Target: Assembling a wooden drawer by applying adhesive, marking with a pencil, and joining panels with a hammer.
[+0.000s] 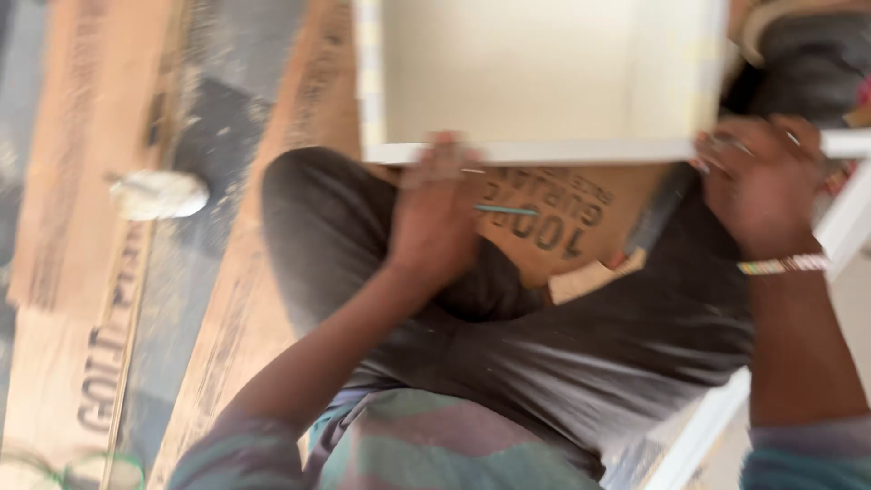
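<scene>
1. The white panel box (544, 73) fills the top of the head view, from about 11 o'clock across to 1 o'clock; it is a shallow, open-faced frame of white board, and its near edge runs level just above both hands.
2. The left hand (434, 218) sits a little left of centre, fingers reaching up and curled against the near edge of the white panel box. The view is blurred, so how tightly it grips cannot be told.
3. The right hand (758, 186) is at 3 o'clock, fingers bent over the right end of the same edge, where a second white board (848, 218) slants down toward 5 o'clock. A beaded bracelet (785, 265) circles that wrist.
4. A thin blue-green pencil (506, 210) shows just right of the left hand, lying level; whether the fingers hold it or it lies on the cardboard cannot be told.
5. Below the box edge, between the two hands, lies a printed brown cardboard sheet (562, 227).
6. The person's dark-trousered knee (318, 227) rises at 9 o'clock of the left hand.
7. More cardboard covers the floor (227, 54) toward 9 o'clock, and a pale rounded lump (159, 194) rests there, well apart from the hands.
</scene>
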